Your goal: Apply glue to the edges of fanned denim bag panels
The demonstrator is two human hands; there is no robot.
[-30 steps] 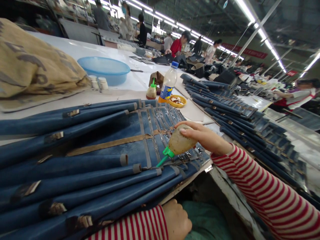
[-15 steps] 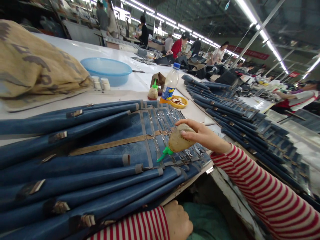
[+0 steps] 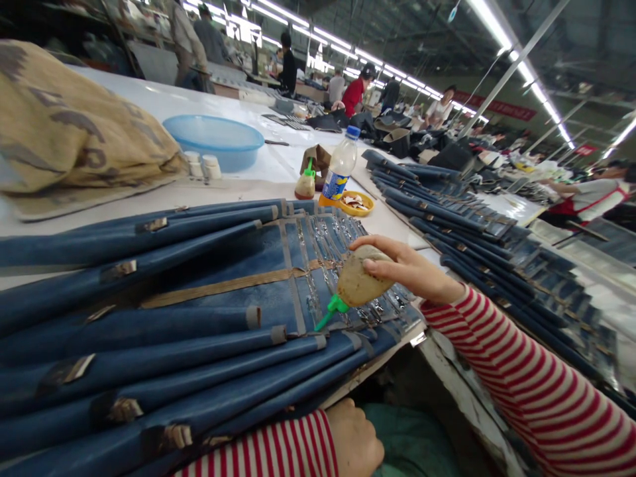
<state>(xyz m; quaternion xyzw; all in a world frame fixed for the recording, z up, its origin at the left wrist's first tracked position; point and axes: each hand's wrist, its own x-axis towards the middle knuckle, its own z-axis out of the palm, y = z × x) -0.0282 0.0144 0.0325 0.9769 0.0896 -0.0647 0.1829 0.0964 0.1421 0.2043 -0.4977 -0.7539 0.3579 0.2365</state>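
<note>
My right hand is wrapped round a beige squeeze bottle, tilted so that its green nozzle points down at the blue leather-like pieces. The tip is close to the near edge of the spread piece, by a grey strip. Shiny wet-looking lines of clear glue-like liquid cross the strips under the bottle. Rolled blue pieces lie on both sides of the spread one. My left hand is curled below the table's near edge, its fingers folded; whether it holds anything is hidden.
Behind the pieces stand a blue-capped bottle, a small green-nozzled bottle and a yellow dish. A blue basin and brown cloth are at the left. More blue pieces lie right. People stand farther back.
My right hand has shifted the squeeze bottle slightly down and to the right, its nozzle nearer the spread piece's near edge. My left hand has hardly moved. Background people have shifted.
</note>
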